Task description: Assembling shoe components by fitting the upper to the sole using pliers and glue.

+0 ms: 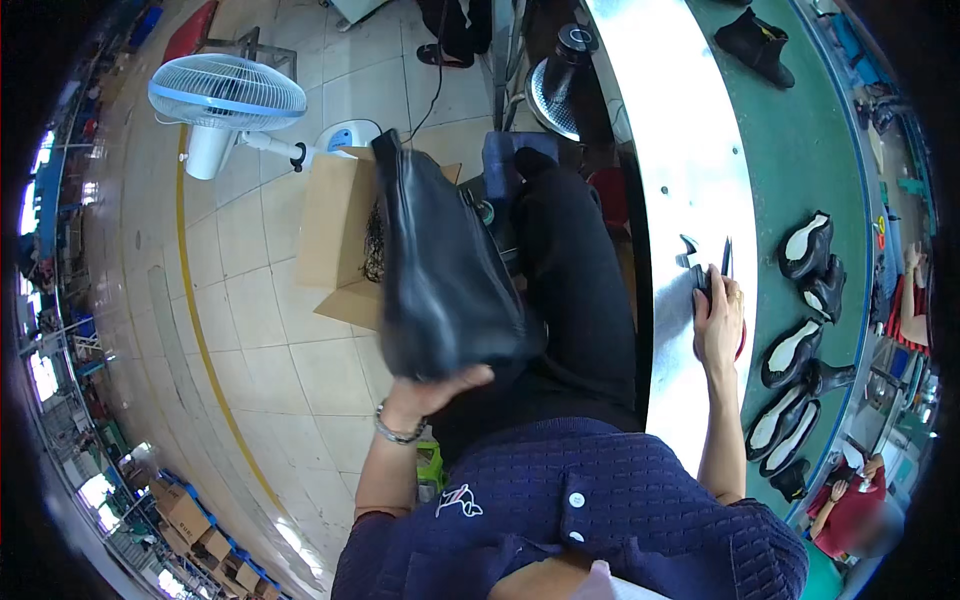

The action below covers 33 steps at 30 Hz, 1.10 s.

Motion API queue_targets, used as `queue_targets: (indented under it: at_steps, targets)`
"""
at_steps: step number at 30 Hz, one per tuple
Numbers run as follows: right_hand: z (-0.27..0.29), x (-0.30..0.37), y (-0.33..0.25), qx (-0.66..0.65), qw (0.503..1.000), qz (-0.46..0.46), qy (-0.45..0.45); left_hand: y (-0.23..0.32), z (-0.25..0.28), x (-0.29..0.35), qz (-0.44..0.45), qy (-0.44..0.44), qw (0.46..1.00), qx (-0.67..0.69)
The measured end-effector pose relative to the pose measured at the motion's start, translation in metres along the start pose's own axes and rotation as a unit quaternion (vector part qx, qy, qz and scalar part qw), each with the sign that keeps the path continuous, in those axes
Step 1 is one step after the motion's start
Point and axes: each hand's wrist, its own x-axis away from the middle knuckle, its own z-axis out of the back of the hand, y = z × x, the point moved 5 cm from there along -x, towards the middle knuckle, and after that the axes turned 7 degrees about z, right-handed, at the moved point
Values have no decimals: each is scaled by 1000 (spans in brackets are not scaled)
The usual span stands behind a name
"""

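Note:
A black leather ankle boot (440, 260) is in my left hand (428, 394), which grips it from below near its rounded end, fingers hidden behind it. The boot is held over my lap, its narrower end pointing away from me, and its lower part is slightly blurred. My right hand (720, 318) rests on the metal bench top (690, 130), fingers closed over a small dark tool (702, 280) whose kind I cannot make out. Beside those fingers a dark pointed blade (727, 255) sticks out, and a bit of red shows at the palm's edge.
An open cardboard box (335, 225) with dark contents stands on the floor behind the boot. To its left is a white and blue fan (228, 95). Several black shoes and boots (805, 245) lie on the green conveyor belt (830, 130) beyond the bench. Other people sit across it.

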Motion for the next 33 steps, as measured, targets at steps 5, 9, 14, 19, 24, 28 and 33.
queue_targets:
  at_steps: [5,9,14,19,24,28,33]
  targets:
    - [4,-7,-13,-289,953,-59,-64,18,14,-34,250,6,948,199]
    - [19,0,-55,-605,771,-173,-94,38,-5,-68,272,-10,956,113]
    - [47,-4,-134,-670,672,-64,-308,49,-15,-87,266,-77,951,139]
    - [78,-15,-206,-608,706,16,-363,54,-17,-91,240,-96,953,159]
    - [88,-16,-241,-515,759,94,-387,24,-16,-97,220,-78,968,90]
    - [69,-20,-254,-518,737,91,-425,16,-7,-100,165,-46,983,-68]
    - [69,-34,-268,-506,709,83,-484,29,0,-130,46,47,997,36]
